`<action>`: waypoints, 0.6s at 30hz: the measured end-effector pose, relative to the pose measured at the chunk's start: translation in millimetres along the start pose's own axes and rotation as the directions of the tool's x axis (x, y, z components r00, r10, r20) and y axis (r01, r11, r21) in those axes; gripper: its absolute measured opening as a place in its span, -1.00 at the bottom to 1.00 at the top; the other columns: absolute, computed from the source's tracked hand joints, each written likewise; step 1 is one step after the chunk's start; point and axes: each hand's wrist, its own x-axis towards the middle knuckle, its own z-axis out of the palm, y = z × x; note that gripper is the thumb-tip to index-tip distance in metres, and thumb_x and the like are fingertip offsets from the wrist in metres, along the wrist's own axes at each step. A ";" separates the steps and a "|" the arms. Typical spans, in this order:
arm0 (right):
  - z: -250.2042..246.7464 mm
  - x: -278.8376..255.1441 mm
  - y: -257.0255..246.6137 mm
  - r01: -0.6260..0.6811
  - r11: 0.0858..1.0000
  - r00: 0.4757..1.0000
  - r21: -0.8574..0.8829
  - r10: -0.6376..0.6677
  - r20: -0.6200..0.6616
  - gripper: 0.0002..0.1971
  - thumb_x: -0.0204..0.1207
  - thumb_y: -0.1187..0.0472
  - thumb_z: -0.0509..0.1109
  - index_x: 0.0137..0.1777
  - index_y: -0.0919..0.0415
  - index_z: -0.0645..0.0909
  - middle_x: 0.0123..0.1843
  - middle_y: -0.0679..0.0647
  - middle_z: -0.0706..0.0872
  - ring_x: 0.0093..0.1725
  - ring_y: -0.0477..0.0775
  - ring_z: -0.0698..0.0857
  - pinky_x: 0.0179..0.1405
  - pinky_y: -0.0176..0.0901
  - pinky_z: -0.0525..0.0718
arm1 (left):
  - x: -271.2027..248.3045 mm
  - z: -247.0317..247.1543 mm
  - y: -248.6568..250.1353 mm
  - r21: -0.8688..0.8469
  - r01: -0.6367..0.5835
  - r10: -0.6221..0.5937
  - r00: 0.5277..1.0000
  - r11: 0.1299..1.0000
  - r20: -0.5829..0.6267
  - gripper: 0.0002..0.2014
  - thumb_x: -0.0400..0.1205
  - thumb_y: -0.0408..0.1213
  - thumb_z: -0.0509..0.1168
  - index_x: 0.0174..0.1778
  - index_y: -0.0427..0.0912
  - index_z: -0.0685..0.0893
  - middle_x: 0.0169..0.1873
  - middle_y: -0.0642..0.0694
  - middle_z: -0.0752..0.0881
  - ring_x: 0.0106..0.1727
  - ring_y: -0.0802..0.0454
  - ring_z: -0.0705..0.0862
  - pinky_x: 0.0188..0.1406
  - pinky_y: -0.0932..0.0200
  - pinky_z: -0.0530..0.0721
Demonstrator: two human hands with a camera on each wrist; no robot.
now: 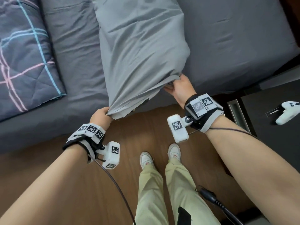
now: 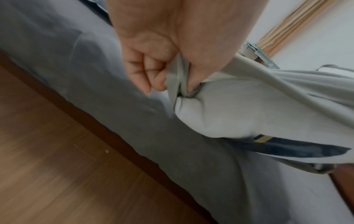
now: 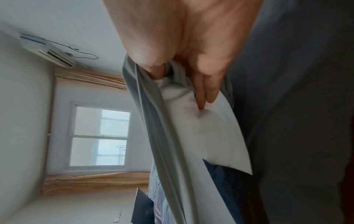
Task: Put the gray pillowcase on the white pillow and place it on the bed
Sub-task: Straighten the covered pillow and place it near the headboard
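Nearest, at six o'clock in the head view, stand pale green trousers [image 1: 164,192] and white sneakers [image 1: 146,158] on a brown wood-grain floor [image 1: 142,127], with a dark cable [image 1: 113,181] curving off the left wrist. Both wrists wear black straps carrying white blocks printed with black-and-white square markers. Just beyond, at about eight o'clock, the left hand [image 1: 100,115] is fisted round the bunched open hem of the gray pillowcase [image 1: 139,51]; the left wrist view shows its fingers [image 2: 145,66] curled tight and the thumb clamping a gathered fold of smooth gray cloth, with the rounded corner of the white pillow [image 2: 220,112] bulging out under it. At about three o'clock the right hand [image 1: 180,89] holds the other side of the hem: the right wrist view shows the thumb tucked inside the cloth edge and the fingers [image 3: 205,89] lying long against the soft white pillow, denting it. The pillowcase hangs taut between the two hands, its open end past the bed's edge over the floor, and its plump, creased body slopes away toward twelve o'clock, lying on the bed [image 1: 235,46], which wears a darker gray, lightly wrinkled sheet. At ten o'clock lies a quilted dark comforter [image 1: 24,51] crossed by pink and blue lines. At three o'clock a white game controller [image 1: 287,113] rests on a black nightstand [image 1: 267,140].
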 end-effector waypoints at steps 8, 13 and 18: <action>-20.5 -9.9 -7.6 0.137 0.988 0.982 -0.065 -0.144 -0.119 -0.69 0.57 0.55 0.15 0.00 0.12 0.56 -0.07 0.07 0.71 -0.08 -0.03 0.73 -0.04 -0.20 0.78 | -13.6 -19.4 4.2 -0.107 0.008 0.007 0.989 0.994 0.147 -0.78 0.69 -0.18 0.16 0.06 -0.18 0.66 -0.23 -0.22 0.61 -0.26 -0.12 0.58 -0.04 -0.05 0.72; -68.0 -19.4 19.1 0.090 0.923 0.970 -0.375 -0.166 -0.176 -0.74 0.58 0.46 0.24 -0.11 0.05 0.57 -0.15 0.11 0.71 -0.17 0.08 0.71 -0.13 -0.01 0.74 | -19.7 -0.8 16.6 -0.103 -0.045 0.036 0.995 0.994 -0.094 -0.67 0.55 -0.22 0.31 0.23 -0.20 0.60 0.04 -0.30 0.71 0.06 -0.24 0.68 0.01 0.05 0.58; -101.3 -24.0 16.5 0.159 0.875 0.956 -0.456 -0.252 -0.149 -0.75 0.56 0.40 0.23 -0.24 0.05 0.54 -0.23 0.07 0.66 -0.35 -0.01 0.59 -0.41 -0.18 0.58 | -48.2 29.1 62.1 -0.176 0.001 -0.075 0.908 0.984 -0.413 -0.64 0.43 -0.10 0.42 0.01 -0.23 0.53 0.08 -0.24 0.55 0.11 -0.18 0.54 0.08 0.05 0.51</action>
